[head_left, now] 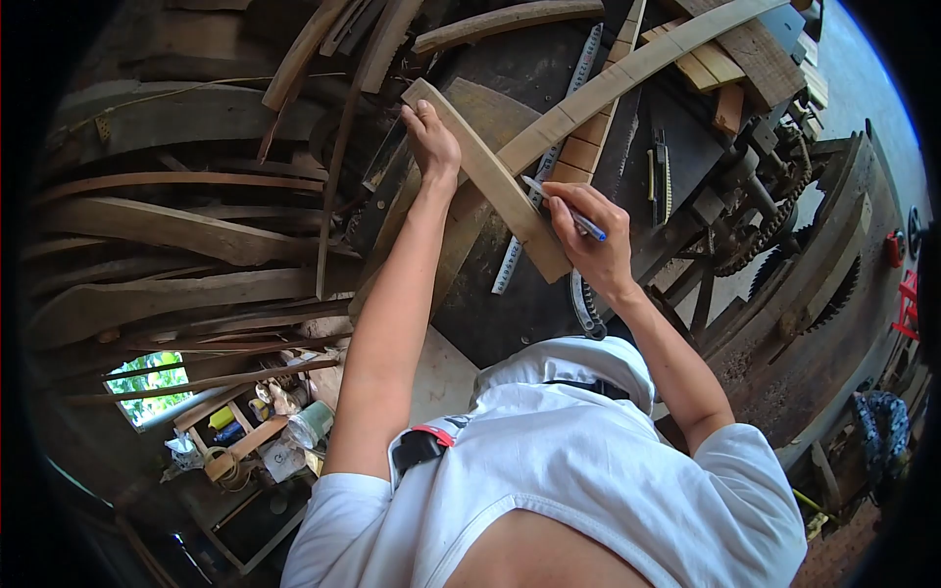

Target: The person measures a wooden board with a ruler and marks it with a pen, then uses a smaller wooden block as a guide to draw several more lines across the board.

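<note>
My left hand (pixel 431 145) grips the far end of a straight wooden board (pixel 490 186), its thumb side along the edge. In my right hand (pixel 595 235) is a pen (pixel 593 229) with a blue end, its white tip slanting down at the board's right edge. That board lies across a long, slightly curved wooden strip (pixel 627 83), which runs to the upper right. Beneath them shows a ruler (pixel 508 267) with printed numbers. To the right of it is a wooden strip (pixel 580 152) with dark cross lines.
A slim yellow and black tool (pixel 660 176) lies on the dark worktop (pixel 490 318). Curved wooden pieces (pixel 186 227) are stacked at left. Toothed saw blades (pixel 833 309) and a chain (pixel 774 230) stand at right. Below left sits a wooden tray (pixel 235 453) of small items.
</note>
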A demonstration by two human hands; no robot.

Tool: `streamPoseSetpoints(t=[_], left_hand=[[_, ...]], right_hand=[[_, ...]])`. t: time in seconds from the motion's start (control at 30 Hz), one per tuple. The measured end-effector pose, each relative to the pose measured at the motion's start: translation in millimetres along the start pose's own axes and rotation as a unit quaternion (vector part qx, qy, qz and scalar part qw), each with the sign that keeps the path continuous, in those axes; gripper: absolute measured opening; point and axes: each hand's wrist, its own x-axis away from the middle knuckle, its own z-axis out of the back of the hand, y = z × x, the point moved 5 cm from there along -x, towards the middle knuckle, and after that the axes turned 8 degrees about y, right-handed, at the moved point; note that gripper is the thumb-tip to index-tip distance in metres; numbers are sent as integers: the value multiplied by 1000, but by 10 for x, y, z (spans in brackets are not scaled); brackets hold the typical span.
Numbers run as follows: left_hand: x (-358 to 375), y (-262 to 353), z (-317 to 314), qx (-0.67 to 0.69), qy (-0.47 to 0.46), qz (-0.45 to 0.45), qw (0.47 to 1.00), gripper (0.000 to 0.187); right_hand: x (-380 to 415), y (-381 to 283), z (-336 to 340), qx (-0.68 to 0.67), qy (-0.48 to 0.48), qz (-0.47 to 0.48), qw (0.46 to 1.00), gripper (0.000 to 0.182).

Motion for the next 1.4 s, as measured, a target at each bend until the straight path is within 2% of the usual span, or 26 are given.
streamPoseSetpoints(t=[0.3, 0.37, 0.47, 0.97, 1.1, 1.2, 1.37, 1.4], left_hand=[[13, -14, 15, -10, 28, 4, 1000, 71], [4, -34, 16, -13, 37, 1, 999, 71], [25, -4, 20, -8, 31, 6, 999, 71], [-31, -35, 31, -20, 37, -13, 999, 70], [30, 4, 50, -19, 53, 0, 998, 68], [15, 1, 31, -22, 60, -24, 998, 67], [32, -3, 41, -29, 61, -23, 997, 67], [29, 5, 43, -37, 64, -20, 997, 67]], right_hand=[[-108, -18, -40, -14, -25, 17, 999, 18], [-125, -40, -44, -11, -26, 45, 999, 17], [-138, -22, -50, 3, -54, 36, 998, 18], [-409, -1, -259, 4, -80, 34, 996, 18], [-297, -32, -112, 14, -98, 40, 994, 18], [-274, -11, -97, 3, -89, 10, 996, 18], [-385, 19, -274, 2, -71, 47, 996, 19], [-361, 3, -245, 22, -100, 41, 994, 19]])
